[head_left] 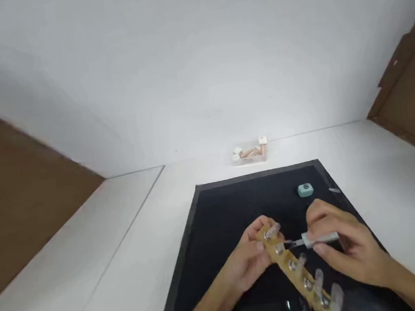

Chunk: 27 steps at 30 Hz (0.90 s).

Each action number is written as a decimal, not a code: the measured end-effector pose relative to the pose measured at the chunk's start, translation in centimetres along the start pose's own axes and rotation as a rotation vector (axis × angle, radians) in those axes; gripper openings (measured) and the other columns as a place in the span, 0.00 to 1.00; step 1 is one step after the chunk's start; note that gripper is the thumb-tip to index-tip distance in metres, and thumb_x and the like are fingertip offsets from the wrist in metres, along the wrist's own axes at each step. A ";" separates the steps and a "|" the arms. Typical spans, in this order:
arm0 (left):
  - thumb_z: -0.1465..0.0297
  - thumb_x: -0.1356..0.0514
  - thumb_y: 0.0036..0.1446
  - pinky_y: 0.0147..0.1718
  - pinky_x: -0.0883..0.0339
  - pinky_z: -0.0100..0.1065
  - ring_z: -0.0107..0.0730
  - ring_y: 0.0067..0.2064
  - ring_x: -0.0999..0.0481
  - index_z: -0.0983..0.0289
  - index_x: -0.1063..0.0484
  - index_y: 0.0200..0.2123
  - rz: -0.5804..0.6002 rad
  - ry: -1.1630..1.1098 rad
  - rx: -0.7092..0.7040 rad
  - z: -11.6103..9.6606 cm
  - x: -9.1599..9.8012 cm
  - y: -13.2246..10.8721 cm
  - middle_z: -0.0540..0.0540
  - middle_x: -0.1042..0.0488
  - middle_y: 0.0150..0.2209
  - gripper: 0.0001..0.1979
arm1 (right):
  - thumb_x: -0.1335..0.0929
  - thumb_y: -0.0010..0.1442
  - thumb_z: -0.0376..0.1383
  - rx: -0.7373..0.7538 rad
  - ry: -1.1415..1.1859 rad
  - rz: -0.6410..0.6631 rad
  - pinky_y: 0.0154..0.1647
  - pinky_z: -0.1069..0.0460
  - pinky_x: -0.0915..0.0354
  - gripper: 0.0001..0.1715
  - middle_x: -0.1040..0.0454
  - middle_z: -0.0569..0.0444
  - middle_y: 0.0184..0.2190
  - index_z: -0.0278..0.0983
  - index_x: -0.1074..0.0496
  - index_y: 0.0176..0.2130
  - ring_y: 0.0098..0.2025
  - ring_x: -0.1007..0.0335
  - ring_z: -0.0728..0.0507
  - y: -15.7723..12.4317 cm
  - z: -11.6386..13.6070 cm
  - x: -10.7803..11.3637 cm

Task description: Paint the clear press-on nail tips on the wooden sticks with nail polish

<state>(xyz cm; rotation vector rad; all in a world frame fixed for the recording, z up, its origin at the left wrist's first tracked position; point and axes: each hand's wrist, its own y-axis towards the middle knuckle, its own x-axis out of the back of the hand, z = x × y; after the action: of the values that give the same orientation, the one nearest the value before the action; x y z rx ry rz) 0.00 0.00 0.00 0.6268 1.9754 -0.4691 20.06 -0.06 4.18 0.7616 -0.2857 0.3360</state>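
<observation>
My left hand (247, 261) grips the upper end of a yellowish nail-tip display strip (297, 277), which slants down toward the lower right. Round silver mounts run along the strip, and several clear nail tips (318, 282) stick out from them. In my right hand (355, 246) is a nail polish brush (323, 239), pinched by its pale grey-green cap handle. Its bristles reach the nail tip on the second mount from the top; whether they touch is too blurred to tell. Farther back on the mat sits a small mint-green polish bottle (305, 191) with a dark opening.
Under my hands lies a black mat (230, 207) with a grey border. A loose clear nail tip (334, 190) rests near its right edge. Behind it, a clear box (249, 159) holding pinkish sticks and white pieces stands by the white wall (201, 78). Brown panels flank both sides.
</observation>
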 end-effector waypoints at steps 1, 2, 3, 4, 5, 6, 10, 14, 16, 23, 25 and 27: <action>0.75 0.30 0.40 0.34 0.33 0.27 0.26 0.34 0.25 0.67 0.26 0.34 -0.007 -0.003 -0.005 0.0 0.0 0.2 0.50 0.26 0.32 0.14 | 0.36 0.56 0.23 0.012 -0.016 -0.004 0.28 0.52 0.37 0.13 0.35 0.55 0.28 0.38 0.33 0.38 0.30 0.37 0.47 0.0 0.0 0.1; 0.75 0.30 0.40 0.35 0.33 0.27 0.26 0.35 0.25 0.67 0.26 0.34 -0.011 -0.003 -0.009 0.0 0.1 0.4 0.50 0.26 0.32 0.14 | 0.36 0.55 0.23 0.023 -0.029 -0.009 0.28 0.52 0.37 0.13 0.35 0.55 0.27 0.38 0.33 0.38 0.30 0.37 0.47 0.0 0.0 0.1; 0.74 0.30 0.40 0.35 0.33 0.27 0.27 0.35 0.25 0.66 0.26 0.34 -0.014 -0.003 -0.011 0.0 0.1 0.6 0.50 0.26 0.32 0.14 | 0.36 0.55 0.22 0.033 -0.041 -0.016 0.27 0.52 0.37 0.13 0.35 0.55 0.27 0.38 0.33 0.38 0.29 0.37 0.47 0.1 0.1 0.2; 0.74 0.30 0.40 0.35 0.33 0.27 0.27 0.35 0.25 0.66 0.26 0.34 -0.018 -0.001 -0.016 0.0 0.1 0.6 0.50 0.26 0.32 0.14 | 0.36 0.54 0.22 0.042 -0.050 -0.024 0.27 0.52 0.37 0.13 0.35 0.54 0.27 0.38 0.33 0.38 0.29 0.38 0.47 0.1 0.1 0.2; 0.74 0.30 0.40 0.34 0.33 0.27 0.27 0.35 0.25 0.66 0.26 0.34 -0.016 0.005 -0.018 0.0 0.2 0.7 0.50 0.26 0.32 0.15 | 0.36 0.54 0.22 0.053 -0.059 -0.036 0.27 0.52 0.37 0.13 0.35 0.54 0.27 0.38 0.33 0.37 0.29 0.38 0.47 0.1 0.1 0.3; 0.74 0.30 0.40 0.33 0.33 0.27 0.27 0.35 0.25 0.66 0.26 0.34 -0.016 0.010 -0.020 0.0 0.1 0.7 0.50 0.26 0.32 0.15 | 0.36 0.54 0.22 0.060 -0.065 -0.047 0.27 0.52 0.38 0.14 0.35 0.54 0.27 0.38 0.33 0.37 0.29 0.38 0.47 0.1 0.0 0.4; 0.74 0.30 0.39 0.32 0.34 0.26 0.26 0.34 0.26 0.66 0.26 0.34 -0.027 0.020 -0.014 0.0 -0.1 0.6 0.50 0.27 0.31 0.15 | 0.36 0.54 0.22 0.050 -0.043 -0.074 0.27 0.51 0.37 0.14 0.35 0.54 0.27 0.38 0.33 0.38 0.29 0.38 0.47 0.1 0.0 0.5; 0.73 0.29 0.39 0.33 0.34 0.26 0.26 0.33 0.26 0.66 0.26 0.33 -0.044 0.019 -0.009 -0.1 -0.3 0.7 0.49 0.27 0.31 0.15 | 0.36 0.55 0.23 0.037 -0.015 -0.032 0.28 0.52 0.35 0.14 0.34 0.54 0.28 0.39 0.32 0.39 0.30 0.36 0.47 0.1 0.0 0.3; 0.73 0.29 0.39 0.32 0.34 0.26 0.26 0.33 0.26 0.66 0.26 0.33 -0.045 0.018 -0.015 -0.1 -0.3 0.8 0.49 0.27 0.31 0.15 | 0.35 0.55 0.23 0.034 -0.030 -0.015 0.28 0.52 0.35 0.14 0.33 0.54 0.28 0.39 0.32 0.39 0.30 0.35 0.47 0.1 0.0 0.3; 0.72 0.30 0.40 0.33 0.33 0.27 0.27 0.34 0.25 0.64 0.26 0.35 -0.055 0.013 -0.016 0.1 0.4 0.6 0.49 0.27 0.31 0.16 | 0.34 0.55 0.26 -0.102 -0.224 -0.256 0.27 0.53 0.37 0.09 0.31 0.55 0.26 0.40 0.30 0.34 0.28 0.34 0.47 -0.1 -1.5 1.5; 0.72 0.30 0.41 0.32 0.33 0.26 0.26 0.34 0.25 0.64 0.27 0.35 -0.053 0.015 -0.009 0.1 0.5 0.6 0.49 0.27 0.31 0.15 | 0.34 0.56 0.30 -0.245 -0.268 -0.383 0.25 0.53 0.38 0.05 0.32 0.56 0.25 0.40 0.30 0.31 0.26 0.34 0.47 -0.1 -2.4 2.0; 0.72 0.30 0.41 0.32 0.33 0.26 0.26 0.34 0.25 0.65 0.27 0.34 -0.051 0.019 -0.002 0.1 0.7 0.7 0.49 0.27 0.31 0.15 | 0.33 0.55 0.34 -0.380 -0.273 -0.475 0.23 0.53 0.39 0.01 0.32 0.56 0.25 0.40 0.30 0.30 0.24 0.35 0.48 -0.2 -3.5 2.4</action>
<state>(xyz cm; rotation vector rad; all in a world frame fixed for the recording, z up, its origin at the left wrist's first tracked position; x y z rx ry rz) 0.22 0.66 -0.69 0.5828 2.0135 -0.4940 22.76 2.80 2.53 0.4767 -0.4005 -0.2699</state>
